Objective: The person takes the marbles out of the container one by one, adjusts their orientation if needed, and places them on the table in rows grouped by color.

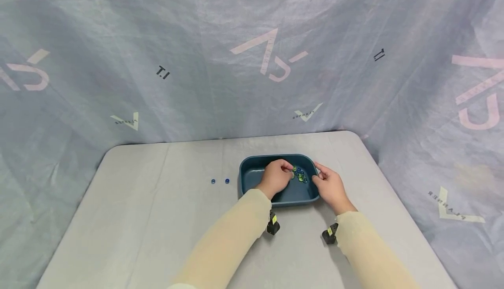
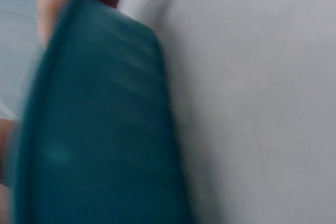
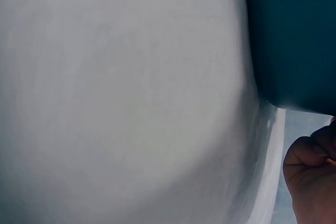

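Note:
A dark teal rectangular tray [image 1: 252, 177] sits on the table, with several small blue and yellow-green glassy pieces [image 1: 301, 177] gathered at the right of its floor. My left hand [image 1: 274, 177] reaches over the near rim into it, index finger and thumb beside the pieces; whether they pinch one is too small to tell. My right hand [image 1: 332, 187] grips the tray's right rim between thumb and fingers. In the left wrist view the tray wall [image 2: 100, 114] hides most of the left hand. Part of the right hand [image 3: 315, 169] shows at the lower right of its wrist view.
Two small blue pieces lie on the pale tabletop [image 1: 118, 219] left of the tray: one blue piece [image 1: 227, 181] nearer it, another blue piece [image 1: 213, 181] farther left. Grey printed sheeting [image 1: 204, 61] hangs behind the table and along its sides.

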Tool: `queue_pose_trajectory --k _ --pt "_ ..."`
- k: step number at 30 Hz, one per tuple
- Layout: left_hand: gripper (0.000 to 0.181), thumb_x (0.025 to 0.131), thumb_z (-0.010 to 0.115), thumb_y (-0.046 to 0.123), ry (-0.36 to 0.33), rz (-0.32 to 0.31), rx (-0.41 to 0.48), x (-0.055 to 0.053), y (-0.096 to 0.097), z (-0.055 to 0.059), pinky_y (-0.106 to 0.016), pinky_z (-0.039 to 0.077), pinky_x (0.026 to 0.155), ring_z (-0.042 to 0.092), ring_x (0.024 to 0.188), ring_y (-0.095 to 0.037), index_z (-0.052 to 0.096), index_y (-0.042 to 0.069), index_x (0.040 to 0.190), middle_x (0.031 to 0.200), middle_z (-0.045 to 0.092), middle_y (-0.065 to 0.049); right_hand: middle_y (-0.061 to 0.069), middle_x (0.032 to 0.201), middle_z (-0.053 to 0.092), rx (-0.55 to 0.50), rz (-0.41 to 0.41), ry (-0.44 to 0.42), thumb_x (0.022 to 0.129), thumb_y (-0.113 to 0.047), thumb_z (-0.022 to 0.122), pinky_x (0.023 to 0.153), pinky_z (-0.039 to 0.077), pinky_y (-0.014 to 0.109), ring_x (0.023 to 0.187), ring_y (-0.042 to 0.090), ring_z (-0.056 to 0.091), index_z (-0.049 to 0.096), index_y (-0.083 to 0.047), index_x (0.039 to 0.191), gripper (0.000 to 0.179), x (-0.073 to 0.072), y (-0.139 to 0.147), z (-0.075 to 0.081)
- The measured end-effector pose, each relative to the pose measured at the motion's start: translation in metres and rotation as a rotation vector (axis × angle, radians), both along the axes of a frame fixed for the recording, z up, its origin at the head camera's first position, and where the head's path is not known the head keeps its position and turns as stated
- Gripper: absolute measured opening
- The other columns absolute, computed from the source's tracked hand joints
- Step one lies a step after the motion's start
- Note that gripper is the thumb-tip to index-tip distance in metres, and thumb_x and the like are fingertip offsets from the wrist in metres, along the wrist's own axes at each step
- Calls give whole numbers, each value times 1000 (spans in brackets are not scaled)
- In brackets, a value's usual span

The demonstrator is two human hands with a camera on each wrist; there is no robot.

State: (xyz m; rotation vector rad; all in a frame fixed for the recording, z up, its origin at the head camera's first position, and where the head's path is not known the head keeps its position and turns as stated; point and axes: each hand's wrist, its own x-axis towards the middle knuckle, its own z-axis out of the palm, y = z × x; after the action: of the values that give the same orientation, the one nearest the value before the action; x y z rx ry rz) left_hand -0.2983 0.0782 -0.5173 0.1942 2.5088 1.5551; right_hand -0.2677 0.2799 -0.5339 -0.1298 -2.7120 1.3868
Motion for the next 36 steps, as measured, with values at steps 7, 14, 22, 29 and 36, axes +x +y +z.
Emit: queue_pose_trajectory --k 7,14,22,29,36 --pt "14 100 71 16 34 -72 94 15 -17 29 -32 53 75 61 85 -12 74 11 112 95 65 7 2 71 47 9 -6 -1 99 -8 61 53 37 28 58 17 42 52 -1 150 52 1 -1 1" --pt "9 100 70 15 60 -129 87 30 -47 37 -30 53 77 60 87 -11 73 16 109 98 65 8 2 71 47 13 -8 -2 100 -7 60 54 37 28 58 16 41 51 0 150 51 1 -1 4" --pt "9 100 70 17 88 -132 31 38 -84 37 -32 53 79 60 88 -13 72 20 109 99 65 8 2 72 47 9 -4 4 99 -5 60 54 37 27 59 16 41 52 1 149 51 1 -3 2" --pt "11 100 70 16 90 -129 31 43 -114 32 -35 54 80 61 91 -16 72 18 110 101 66 5 1 71 47 -3 -9 0 99 -5 61 53 36 27 59 16 41 52 0 149 51 2 -3 2" --pt "13 97 74 10 148 -54 48 44 -157 19 -34 54 77 62 87 -16 75 12 109 97 68 3 2 71 46 -4 -10 -10 100 -7 60 53 36 27 59 16 41 51 -1 151 52 1 -4 3"
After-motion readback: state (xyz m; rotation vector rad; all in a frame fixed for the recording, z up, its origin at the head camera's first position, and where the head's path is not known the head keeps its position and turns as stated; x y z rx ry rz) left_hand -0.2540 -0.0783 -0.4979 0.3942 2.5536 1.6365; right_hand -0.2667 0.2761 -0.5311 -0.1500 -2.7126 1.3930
